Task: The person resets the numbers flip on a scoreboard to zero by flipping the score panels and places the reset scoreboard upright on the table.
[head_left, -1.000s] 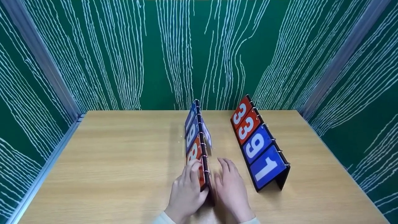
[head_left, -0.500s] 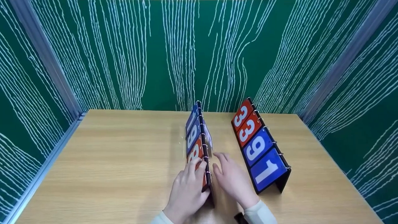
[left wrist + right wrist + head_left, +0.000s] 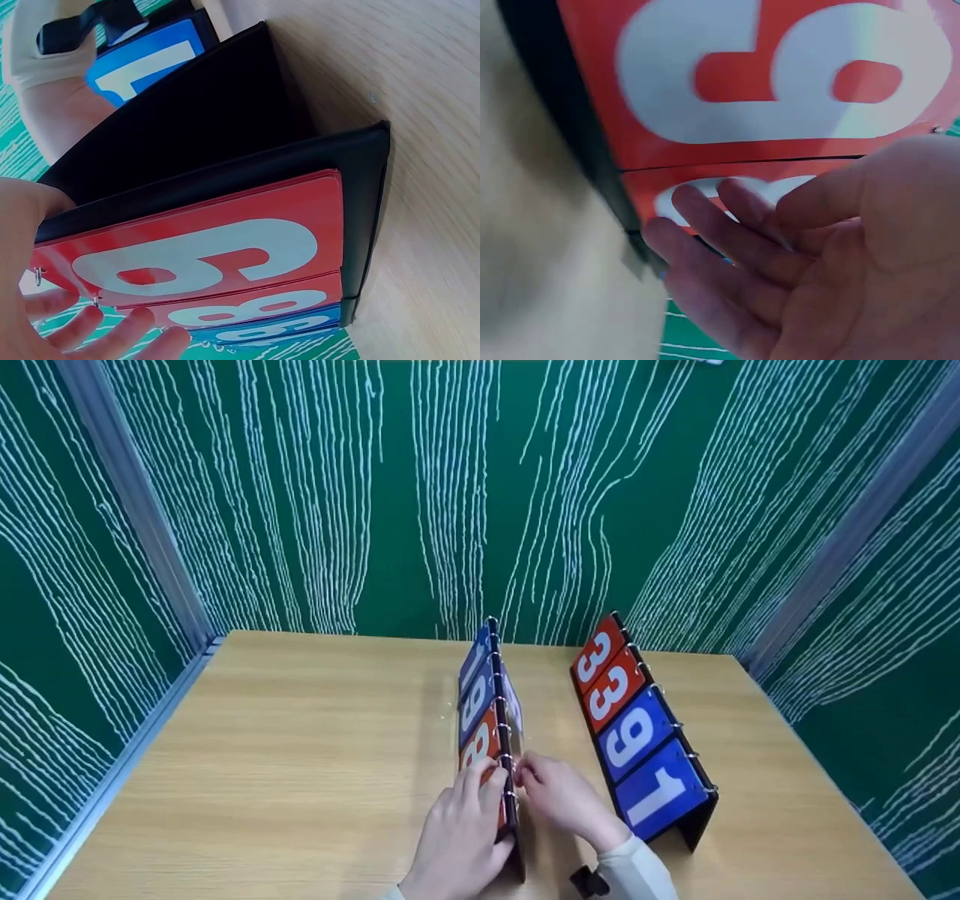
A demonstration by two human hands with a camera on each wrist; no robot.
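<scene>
A black tent-shaped flip scoreboard (image 3: 480, 750) stands lengthwise in mid-table, red and blue number cards ringed along its top ridge. My left hand (image 3: 461, 832) grips its near end, fingers over the ridge and thumb tucked under the near side edge. In the left wrist view a red 9 card (image 3: 202, 255) faces that hand, with an 8 behind it. My right hand (image 3: 562, 795) is at the scoreboard's right face, just below the rings. In the right wrist view its loosely bent fingers (image 3: 727, 232) overlap a red 8 card, the thumb near the index finger; nothing shows between them.
A second flip scoreboard (image 3: 645, 735), showing 3, 3, 9, 1, stands to the right of my right hand. The wooden table (image 3: 300, 750) meets green walls (image 3: 390, 510) with white wavy lines. A black wrist strap (image 3: 589, 881) shows by the right sleeve.
My right hand has moved from beside the left scoreboard up against its right face, its fingers bending more. The left hand keeps its grip. The whole head view has shifted slightly.
</scene>
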